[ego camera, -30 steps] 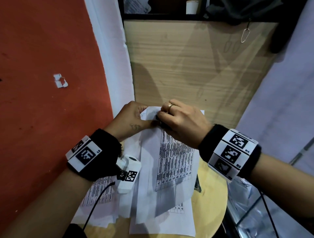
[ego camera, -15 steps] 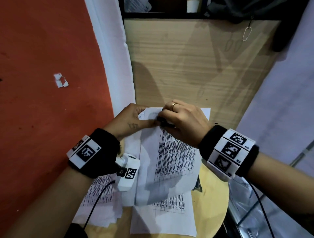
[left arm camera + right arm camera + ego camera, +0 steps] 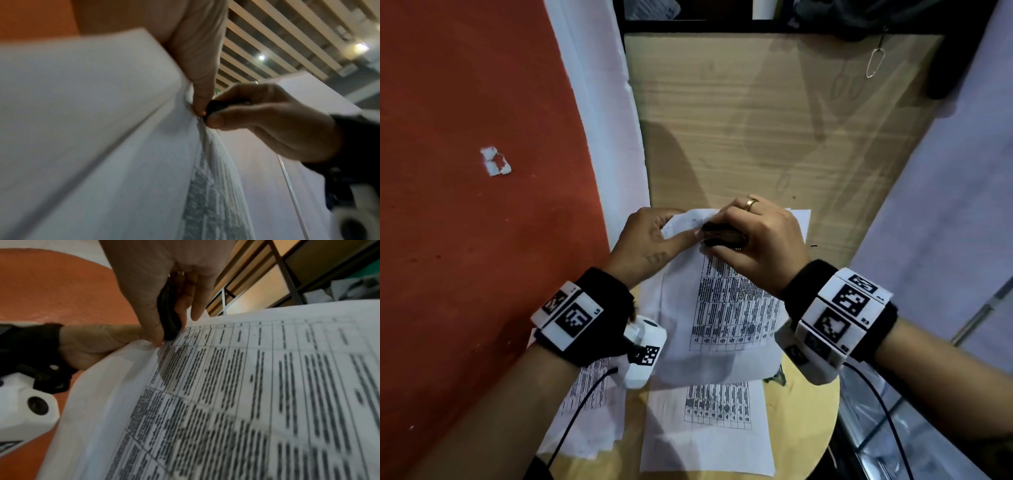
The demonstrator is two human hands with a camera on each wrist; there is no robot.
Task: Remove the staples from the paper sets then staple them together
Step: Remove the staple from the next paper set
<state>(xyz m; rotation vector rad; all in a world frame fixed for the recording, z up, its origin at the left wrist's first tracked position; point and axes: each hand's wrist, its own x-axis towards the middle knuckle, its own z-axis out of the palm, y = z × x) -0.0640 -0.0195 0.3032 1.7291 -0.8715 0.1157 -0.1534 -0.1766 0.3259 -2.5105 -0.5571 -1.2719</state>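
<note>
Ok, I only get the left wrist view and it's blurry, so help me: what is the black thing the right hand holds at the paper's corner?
Observer: From the head view, the right hand grips a small black tool, probably a staple remover, with its tip at the top corner of the set.
Operator: Which side of the set faces up?
Observer: The side with the printed grid. The left hand pinches the corner beside the tool.
Operator: Anything under it?
Observer: Two more printed sheets lie on the round table, one below the set and one at the left.
</note>
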